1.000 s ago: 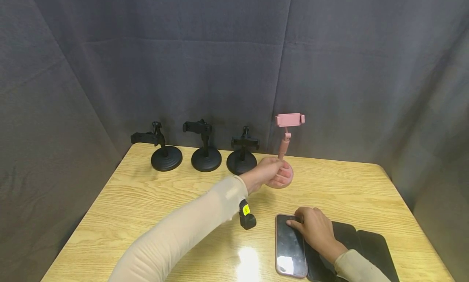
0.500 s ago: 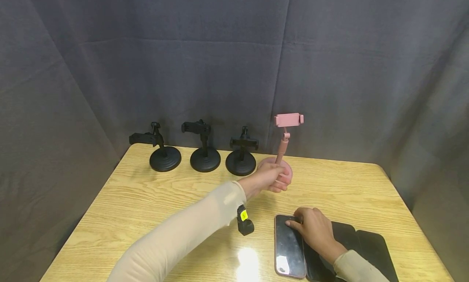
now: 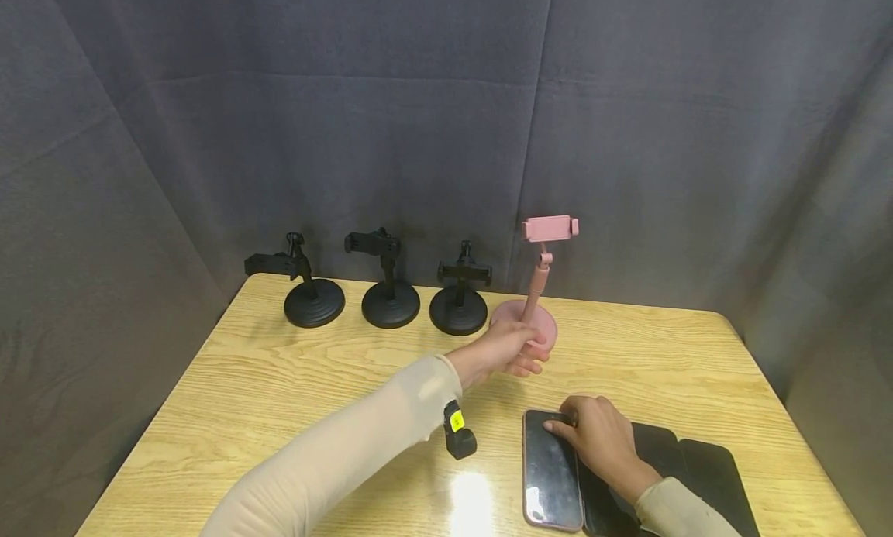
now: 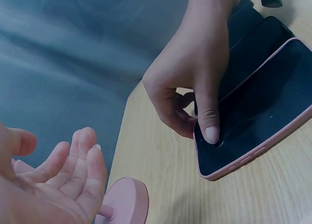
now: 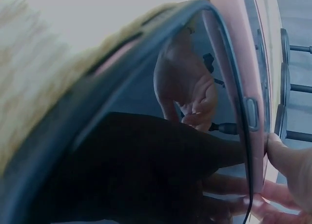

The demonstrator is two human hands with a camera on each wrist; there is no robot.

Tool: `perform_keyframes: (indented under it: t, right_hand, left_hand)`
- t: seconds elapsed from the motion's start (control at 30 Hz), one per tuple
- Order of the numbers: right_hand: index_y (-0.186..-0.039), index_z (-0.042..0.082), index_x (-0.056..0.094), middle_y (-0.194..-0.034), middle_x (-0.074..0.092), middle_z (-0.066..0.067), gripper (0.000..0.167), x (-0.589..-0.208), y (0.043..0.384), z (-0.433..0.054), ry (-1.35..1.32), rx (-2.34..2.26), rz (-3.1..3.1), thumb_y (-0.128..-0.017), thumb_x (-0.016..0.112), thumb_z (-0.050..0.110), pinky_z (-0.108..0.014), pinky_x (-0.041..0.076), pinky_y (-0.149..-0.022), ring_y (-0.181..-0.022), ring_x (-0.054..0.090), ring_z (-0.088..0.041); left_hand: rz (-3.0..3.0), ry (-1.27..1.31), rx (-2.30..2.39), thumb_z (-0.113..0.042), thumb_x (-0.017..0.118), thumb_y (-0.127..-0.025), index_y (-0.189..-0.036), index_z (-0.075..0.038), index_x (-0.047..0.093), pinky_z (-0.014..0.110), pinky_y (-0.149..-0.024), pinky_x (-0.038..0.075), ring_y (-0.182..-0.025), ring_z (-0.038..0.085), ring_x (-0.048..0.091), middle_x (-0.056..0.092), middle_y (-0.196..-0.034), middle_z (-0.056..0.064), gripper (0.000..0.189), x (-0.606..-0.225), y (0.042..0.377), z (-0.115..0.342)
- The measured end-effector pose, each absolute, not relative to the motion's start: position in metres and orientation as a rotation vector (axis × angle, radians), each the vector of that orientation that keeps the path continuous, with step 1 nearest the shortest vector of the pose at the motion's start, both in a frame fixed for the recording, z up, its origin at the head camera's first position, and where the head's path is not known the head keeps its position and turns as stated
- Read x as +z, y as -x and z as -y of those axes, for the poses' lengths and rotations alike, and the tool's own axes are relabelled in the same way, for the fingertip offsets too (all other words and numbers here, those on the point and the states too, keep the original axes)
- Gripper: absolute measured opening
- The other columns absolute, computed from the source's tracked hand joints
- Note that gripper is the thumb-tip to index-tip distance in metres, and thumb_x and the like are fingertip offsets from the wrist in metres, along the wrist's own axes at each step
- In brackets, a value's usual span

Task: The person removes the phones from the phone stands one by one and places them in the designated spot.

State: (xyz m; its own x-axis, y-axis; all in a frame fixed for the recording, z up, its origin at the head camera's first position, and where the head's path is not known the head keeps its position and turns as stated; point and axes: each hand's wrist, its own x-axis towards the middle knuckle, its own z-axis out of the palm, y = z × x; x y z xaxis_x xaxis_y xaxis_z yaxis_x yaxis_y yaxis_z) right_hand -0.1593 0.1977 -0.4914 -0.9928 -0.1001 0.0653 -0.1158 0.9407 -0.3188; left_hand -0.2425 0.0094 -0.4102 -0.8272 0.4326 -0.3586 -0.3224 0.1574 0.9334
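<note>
In the head view, my left hand [image 3: 505, 351] is at the near side of the pink phone stand [image 3: 536, 285], overlapping its round base. The left wrist view shows that hand [image 4: 58, 180] palm up with loosely bent fingers and nothing in them, beside the pink base [image 4: 131, 199]. My right hand [image 3: 601, 440] pinches the far end of a phone in a pink case [image 3: 551, 475]. Its thumb lies on the dark screen and its other fingers curl at the edge. Seen from the right wrist, the phone [image 5: 253, 117] fills much of the picture, and its screen reflects a hand.
Left of the pink stand, three black phone stands [image 3: 458, 311] line the back of the wooden table [image 3: 265, 382]. Dark phones [image 3: 722, 475] lie side by side to the right of the pink-cased one, partly under my right forearm. A grey curtain [image 3: 349, 134] hangs behind.
My left hand has drawn back toward me from the pink stand's stem, uncovering more of its base. The right hand and the phone have stayed put.
</note>
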Motion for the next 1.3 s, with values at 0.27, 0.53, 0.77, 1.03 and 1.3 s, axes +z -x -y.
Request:
perform_keyframes:
  t: [0.27,0.53,0.77,1.03,1.3]
  right_hand:
    - [-0.09,0.014,0.077,-0.08,0.074,0.001,0.027,-0.493,0.16,-0.199,-0.162,0.495,3.045,-0.08,0.084,0.038,-0.028,0.047,-0.055,-0.072,0.06,-0.014]
    - [-0.089,0.014,0.076,-0.08,0.074,0.001,0.027,-0.494,0.161,-0.2,-0.153,0.505,3.05,-0.08,0.085,0.038,-0.027,0.047,-0.054,-0.071,0.061,-0.013]
    - [-0.089,0.014,0.075,-0.079,0.073,0.002,0.026,-0.495,0.163,-0.199,-0.163,0.512,3.048,-0.08,0.084,0.038,-0.027,0.047,-0.052,-0.068,0.062,-0.01]
    - [-0.089,0.015,0.075,-0.078,0.072,0.002,0.025,-0.494,0.162,-0.199,-0.18,0.484,3.045,-0.08,0.085,0.037,-0.026,0.046,-0.051,-0.067,0.061,-0.011]
    - [-0.084,0.014,0.073,-0.064,0.058,0.008,0.023,-0.493,0.16,-0.196,-0.243,0.439,3.032,-0.083,0.084,0.034,-0.024,0.039,-0.045,-0.058,0.048,-0.009]
  left_hand:
    - [-1.88,-0.123,1.705,-0.025,0.047,-0.107,-0.124,-0.004,0.062,0.029,-0.079,0.062,-0.094,0.024,0.075,0.074,-0.113,0.014,0.031,-0.414,0.239,-0.005]
    - [-1.867,-0.137,1.699,-0.025,0.047,-0.107,-0.125,-0.003,0.062,0.028,-0.079,0.061,-0.093,0.023,0.075,0.074,-0.112,0.014,0.032,-0.419,0.237,-0.004]
    - [-1.863,-0.158,1.694,-0.025,0.047,-0.107,-0.135,0.0,0.058,0.025,-0.076,0.06,-0.088,0.017,0.074,0.074,-0.113,0.013,0.039,-0.422,0.233,0.0]
    - [-1.886,-0.165,1.692,-0.026,0.048,-0.107,-0.131,-0.001,0.06,0.024,-0.074,0.06,-0.087,0.016,0.074,0.075,-0.111,0.012,0.037,-0.426,0.229,0.005]
    - [-1.884,-0.144,1.694,-0.027,0.049,-0.107,-0.128,-0.004,0.063,0.021,-0.069,0.059,-0.082,0.012,0.072,0.076,-0.109,0.01,0.033,-0.428,0.223,0.008]
